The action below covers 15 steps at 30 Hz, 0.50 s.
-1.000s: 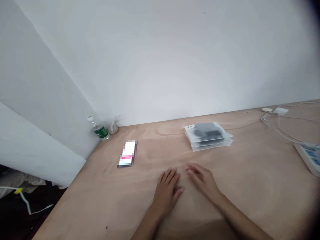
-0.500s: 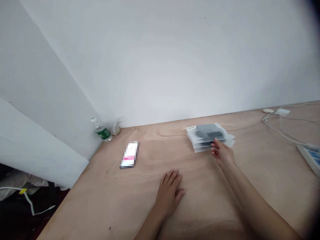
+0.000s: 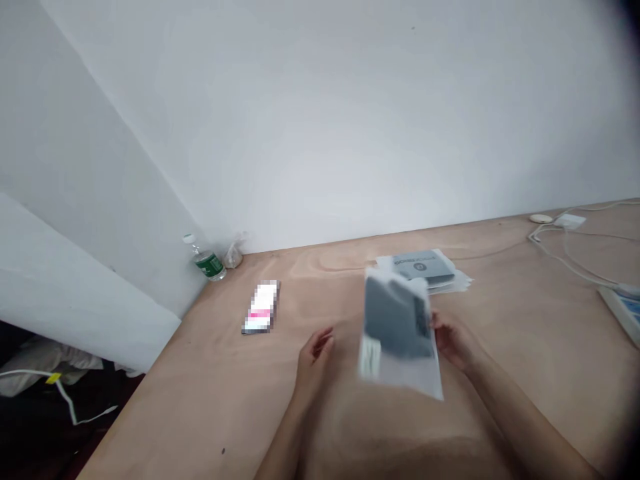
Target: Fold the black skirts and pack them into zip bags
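A translucent plastic packet (image 3: 400,327) with a dark flat item inside is held up over the table, blurred by motion. My right hand (image 3: 454,341) grips its right edge between thumb and fingers. A pale label shows at the packet's lower left. To the packet's left, my left hand (image 3: 315,357) is raised with its fingers curled and a gap between thumb and fingers; nothing is in it. Behind the held packet lies a stack of similar packets (image 3: 425,267), the top one grey with dark print.
A phone (image 3: 261,307) with a pixelated screen lies on the wooden table (image 3: 210,393). A green-labelled bottle (image 3: 209,265) and a small clear bag (image 3: 233,255) stand by the wall. White cables (image 3: 555,253) and a power strip (image 3: 623,310) are at the right.
My right hand has lifted one packet off the stack and brought it nearer, turning it upright. My left hand has risen from lying flat on the table, its fingers now curled.
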{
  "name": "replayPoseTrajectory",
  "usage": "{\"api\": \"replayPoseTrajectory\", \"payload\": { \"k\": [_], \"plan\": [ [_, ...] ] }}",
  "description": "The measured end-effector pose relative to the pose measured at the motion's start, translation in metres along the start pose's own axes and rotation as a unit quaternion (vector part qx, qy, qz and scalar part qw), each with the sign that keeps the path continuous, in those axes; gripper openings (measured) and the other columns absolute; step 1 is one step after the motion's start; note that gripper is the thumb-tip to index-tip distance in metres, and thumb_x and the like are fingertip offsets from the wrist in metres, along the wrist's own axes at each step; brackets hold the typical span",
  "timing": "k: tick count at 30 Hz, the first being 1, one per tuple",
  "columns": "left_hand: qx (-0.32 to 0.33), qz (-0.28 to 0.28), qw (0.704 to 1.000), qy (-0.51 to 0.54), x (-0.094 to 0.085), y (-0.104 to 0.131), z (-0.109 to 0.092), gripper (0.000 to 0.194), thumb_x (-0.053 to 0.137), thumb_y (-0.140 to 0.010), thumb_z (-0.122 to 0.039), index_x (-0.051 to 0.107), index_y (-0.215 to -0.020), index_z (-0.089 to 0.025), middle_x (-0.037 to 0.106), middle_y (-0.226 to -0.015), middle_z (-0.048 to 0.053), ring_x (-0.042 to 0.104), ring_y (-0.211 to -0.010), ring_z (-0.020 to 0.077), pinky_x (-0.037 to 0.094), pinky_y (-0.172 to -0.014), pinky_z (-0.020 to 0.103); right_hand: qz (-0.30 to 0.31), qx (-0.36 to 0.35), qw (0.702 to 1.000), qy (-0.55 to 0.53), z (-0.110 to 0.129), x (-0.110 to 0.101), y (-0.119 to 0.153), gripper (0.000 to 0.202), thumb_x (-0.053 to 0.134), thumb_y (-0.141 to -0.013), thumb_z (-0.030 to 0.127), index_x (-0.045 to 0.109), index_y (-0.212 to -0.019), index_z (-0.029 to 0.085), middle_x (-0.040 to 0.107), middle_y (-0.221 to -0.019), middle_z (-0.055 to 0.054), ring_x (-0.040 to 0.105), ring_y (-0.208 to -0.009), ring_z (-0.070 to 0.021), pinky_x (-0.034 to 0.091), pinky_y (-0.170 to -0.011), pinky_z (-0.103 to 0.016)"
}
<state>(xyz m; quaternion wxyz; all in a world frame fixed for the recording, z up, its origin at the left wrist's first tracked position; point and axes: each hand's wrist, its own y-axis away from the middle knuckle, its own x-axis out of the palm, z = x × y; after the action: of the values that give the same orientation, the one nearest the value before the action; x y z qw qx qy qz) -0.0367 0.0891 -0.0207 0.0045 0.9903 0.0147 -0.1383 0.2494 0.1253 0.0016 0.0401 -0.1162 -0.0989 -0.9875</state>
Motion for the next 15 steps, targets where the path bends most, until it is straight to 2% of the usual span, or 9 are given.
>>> {"api": "replayPoseTrajectory", "payload": {
  "k": [4,8,11,13,15],
  "plan": [
    [-0.055,0.001,0.998,0.04,0.002,-0.003,-0.004,0.044,0.047,-0.08,-0.046,0.06,-0.107,-0.014,0.065,-0.105,0.011,0.062,-0.087,0.0198,0.048,-0.067,0.027,0.181,0.073,0.973,0.127,-0.01,0.015,0.006,0.005,0.054,-0.053,0.015,0.049,-0.054,0.017,0.045,-0.049,0.006,0.04,-0.045,-0.0076,0.03,-0.042,-0.019],
    [-0.077,0.042,0.994,0.067,0.018,0.003,-0.011,0.036,0.057,-0.074,-0.043,0.067,-0.089,-0.012,0.067,-0.075,0.005,0.058,-0.062,0.0137,0.041,-0.052,0.021,0.289,0.077,0.928,0.221,-0.009,0.029,-0.007,0.006,0.055,-0.053,0.013,0.05,-0.054,0.016,0.044,-0.051,0.007,0.039,-0.049,-0.0072,0.028,-0.044,-0.018],
    [-0.093,0.051,0.992,0.074,0.024,0.003,-0.013,0.032,0.06,-0.07,-0.043,0.065,-0.071,-0.011,0.054,-0.051,-0.003,0.044,-0.045,0.0084,0.03,-0.042,0.019,0.317,0.051,0.907,0.273,-0.009,0.042,-0.015,0.008,0.057,-0.054,0.013,0.052,-0.059,0.016,0.045,-0.052,0.008,0.039,-0.05,-0.0075,0.029,-0.046,-0.018],
    [-0.102,0.059,0.99,0.077,0.025,0.002,-0.012,0.032,0.061,-0.069,-0.044,0.06,-0.063,-0.012,0.047,-0.045,-0.005,0.039,-0.04,0.0071,0.026,-0.039,0.019,0.298,0.017,0.906,0.299,-0.011,0.054,-0.018,0.006,0.056,-0.061,0.016,0.055,-0.067,0.017,0.049,-0.058,0.006,0.042,-0.054,-0.0088,0.031,-0.05,-0.02],
    [-0.103,0.072,0.989,0.078,0.025,0.002,-0.011,0.031,0.06,-0.068,-0.044,0.057,-0.061,-0.014,0.046,-0.046,-0.005,0.038,-0.04,0.0072,0.026,-0.039,0.019,0.266,-0.023,0.909,0.32,-0.017,0.071,-0.018,0.008,0.051,-0.072,0.022,0.056,-0.072,0.017,0.051,-0.064,0.004,0.044,-0.06,-0.0104,0.033,-0.056,-0.021]
  ]
}}
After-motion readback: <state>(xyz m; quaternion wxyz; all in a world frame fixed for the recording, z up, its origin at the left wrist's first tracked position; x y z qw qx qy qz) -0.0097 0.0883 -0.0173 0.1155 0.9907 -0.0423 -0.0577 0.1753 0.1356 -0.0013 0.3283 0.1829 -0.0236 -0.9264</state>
